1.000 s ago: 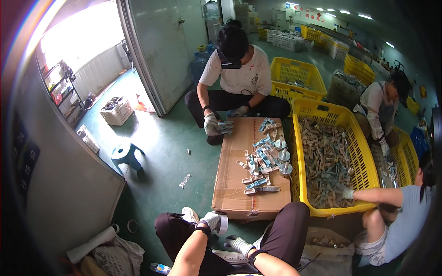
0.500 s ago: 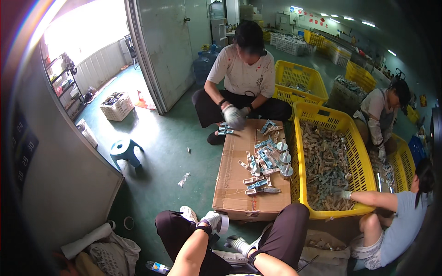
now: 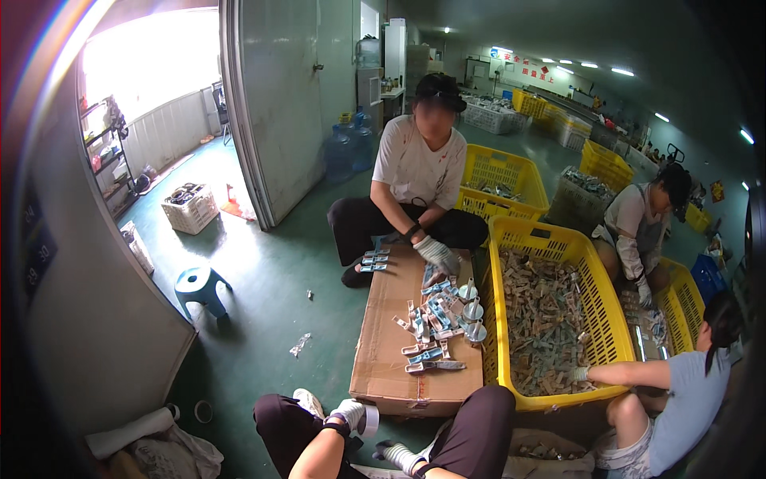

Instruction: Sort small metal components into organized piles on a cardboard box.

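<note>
My left hand (image 3: 348,413), in a striped glove, is closed around what looks like a roll of white tape (image 3: 369,420) beside my left knee. My right hand (image 3: 401,457), in a similar glove with dark fingertips, rests low between my legs, its fingers stretched leftward and holding nothing I can see. Ahead of my knees is a cardboard box (image 3: 375,363). A heap of blue and beige plastic clips (image 3: 435,319) lies on it, with several clear round pieces (image 3: 474,310) along the right side. Three clips (image 3: 375,260) sit apart at its far left corner.
Across the box sits a co-worker (image 3: 420,164), gloved hand at the heap. A yellow crate (image 3: 495,319) full of clips stands at right, where another person (image 3: 686,383) reaches in. A blue stool (image 3: 201,289) and a tape ring (image 3: 203,412) are on the left floor.
My view has tilted upward, so things sit lower and further left. The co-worker opposite has raised their head and moved a gloved hand right to the clips. My left hand keeps its hold.
</note>
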Demonstrator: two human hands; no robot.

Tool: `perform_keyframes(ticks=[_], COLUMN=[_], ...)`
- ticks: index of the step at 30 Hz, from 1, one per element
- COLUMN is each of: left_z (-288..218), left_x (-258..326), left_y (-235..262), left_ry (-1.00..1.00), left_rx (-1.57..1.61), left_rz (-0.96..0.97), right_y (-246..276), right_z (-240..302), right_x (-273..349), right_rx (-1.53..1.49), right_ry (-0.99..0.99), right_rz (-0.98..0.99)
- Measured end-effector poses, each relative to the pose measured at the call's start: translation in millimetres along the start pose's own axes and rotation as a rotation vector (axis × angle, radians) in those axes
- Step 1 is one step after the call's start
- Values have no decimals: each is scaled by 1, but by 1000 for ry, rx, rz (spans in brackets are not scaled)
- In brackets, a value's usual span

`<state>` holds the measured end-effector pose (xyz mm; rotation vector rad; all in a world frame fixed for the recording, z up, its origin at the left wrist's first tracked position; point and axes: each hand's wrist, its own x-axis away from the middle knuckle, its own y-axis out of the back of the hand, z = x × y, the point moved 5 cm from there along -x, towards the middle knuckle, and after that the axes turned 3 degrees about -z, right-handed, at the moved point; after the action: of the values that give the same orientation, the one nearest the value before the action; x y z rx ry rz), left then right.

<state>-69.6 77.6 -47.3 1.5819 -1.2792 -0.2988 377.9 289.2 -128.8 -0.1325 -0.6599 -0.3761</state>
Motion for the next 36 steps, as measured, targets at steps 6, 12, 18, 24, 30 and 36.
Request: perform_keyframes(ticks=[6, 12, 18, 24, 30, 36], left_z=[-1, -64, -22, -25, -30, -50], left_x=[-5, 4, 20, -12, 0, 1], left_y=[-2, 22, 21, -6, 17, 17], left_ry=[-23, -122, -95, -237, -275, -215], left_rx=[88, -286, -293, -441, -490, -206], left_rz=[-31, 240, 142, -14, -19, 77], right_y=[-286, -271, -305, -281, -288, -259], right_z=[63, 0, 84, 99, 108, 80], right_x=[-170, -184, -124, -108, -113, -107], right_rx=[-35, -96, -173, -167, -133, 406], right_ry=[-63, -171, -93, -82, -79, 640], right_rz=[9, -42, 9, -68, -34, -118])
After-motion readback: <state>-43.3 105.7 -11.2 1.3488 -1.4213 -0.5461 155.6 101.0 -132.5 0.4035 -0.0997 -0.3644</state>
